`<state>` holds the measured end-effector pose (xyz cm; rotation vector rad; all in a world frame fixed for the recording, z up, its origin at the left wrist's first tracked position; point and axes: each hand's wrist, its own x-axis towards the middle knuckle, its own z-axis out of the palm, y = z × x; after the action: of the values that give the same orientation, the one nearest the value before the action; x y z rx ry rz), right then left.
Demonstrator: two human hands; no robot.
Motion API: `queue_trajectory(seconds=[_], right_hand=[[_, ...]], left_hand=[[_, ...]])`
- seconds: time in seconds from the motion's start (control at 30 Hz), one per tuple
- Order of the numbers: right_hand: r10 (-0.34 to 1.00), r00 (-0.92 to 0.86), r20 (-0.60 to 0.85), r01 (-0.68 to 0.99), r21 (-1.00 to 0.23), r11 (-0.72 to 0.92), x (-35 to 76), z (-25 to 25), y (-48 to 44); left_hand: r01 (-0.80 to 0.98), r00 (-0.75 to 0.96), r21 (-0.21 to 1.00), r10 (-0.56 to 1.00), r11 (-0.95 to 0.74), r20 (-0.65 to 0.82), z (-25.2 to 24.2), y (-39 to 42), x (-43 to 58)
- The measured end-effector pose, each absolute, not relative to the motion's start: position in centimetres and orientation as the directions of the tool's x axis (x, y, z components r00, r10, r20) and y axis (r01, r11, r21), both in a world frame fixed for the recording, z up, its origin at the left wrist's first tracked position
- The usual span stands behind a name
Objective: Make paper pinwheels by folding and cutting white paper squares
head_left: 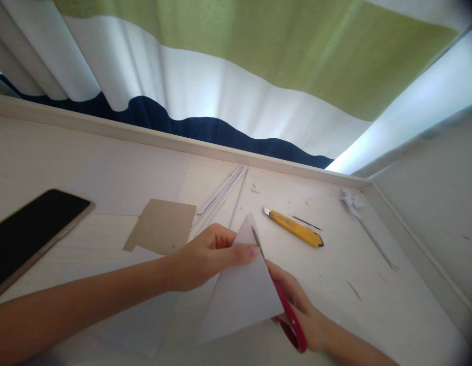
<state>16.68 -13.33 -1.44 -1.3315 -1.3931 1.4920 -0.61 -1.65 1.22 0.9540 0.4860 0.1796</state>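
My left hand (216, 251) pinches a white triangular piece of paper (241, 300), thumb on top and fingers beneath. The paper's narrow tip points away from me. In my right hand (296, 300) is a pair of scissors with red handles (292, 323). A scissor blade lies over the paper near its tip, along the right edge, just beside my left thumb. The other blade is hidden by the paper. Beyond my right hand lies a yellow utility knife (294, 227) with a short piece of blade showing.
A phone (33, 229) lies at the left. White paper (140, 175), a brown card (163, 226) and thin paper strips (222, 190) are on the table. A thin dark stick (307, 222) and a paper flower on a stem (367, 231) lie right. A raised ledge (175, 143) borders the back.
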Motion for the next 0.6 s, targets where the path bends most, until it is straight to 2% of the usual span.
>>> queue_trajectory(seconds=[0.17, 0.4, 0.6], right_hand=[[0.942, -0.219, -0.255, 0.119, -0.965, -0.233, 16.7, -2.0, -13.4], [0.966, -0.171, -0.194, 0.156, -0.973, -0.168, 16.8, -2.4, -13.8], [0.959, -0.209, -0.190, 0.093, -0.980, -0.174, 16.6, -2.7, -13.8]], left_hand=[[0.059, 0.873, 0.809, 0.362, 0.586, -0.326, 1.3, -1.7, -0.7], [0.061, 0.869, 0.820, 0.374, 0.569, -0.323, 1.3, -1.8, -0.6], [0.107, 0.867, 0.903, 0.406, 0.416, -0.289, 1.2, -1.9, -0.6]])
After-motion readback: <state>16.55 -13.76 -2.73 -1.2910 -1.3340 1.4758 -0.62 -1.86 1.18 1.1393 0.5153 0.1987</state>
